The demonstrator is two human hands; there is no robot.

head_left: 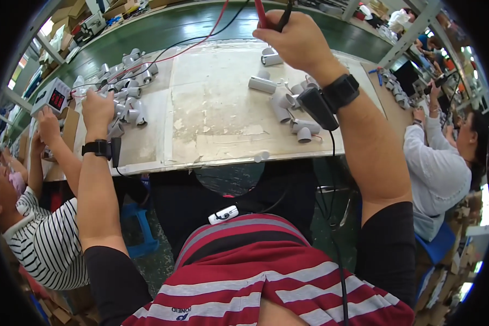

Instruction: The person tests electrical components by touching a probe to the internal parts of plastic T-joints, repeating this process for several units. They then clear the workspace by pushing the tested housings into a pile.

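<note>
My right hand (pixel 299 46) is raised over the far right of the table, its fingers closed round a red test probe (pixel 260 12) and a black test probe (pixel 284 17). A red lead and a black lead run leftward across the table. At the left my left hand (pixel 98 111) reaches into a heap of white cylindrical housings (pixel 141 113). Its fingers are curled closed; what they grip is hidden. Beyond that hand stands a small white box with a red display (pixel 54 98).
A second group of white housings (pixel 262 84) lies on the right of the worn table (pixel 212 108). A small white piece (pixel 261 156) sits at the near edge. One person in stripes (pixel 49 239) works at the left, another in a light top (pixel 437 163) at the right.
</note>
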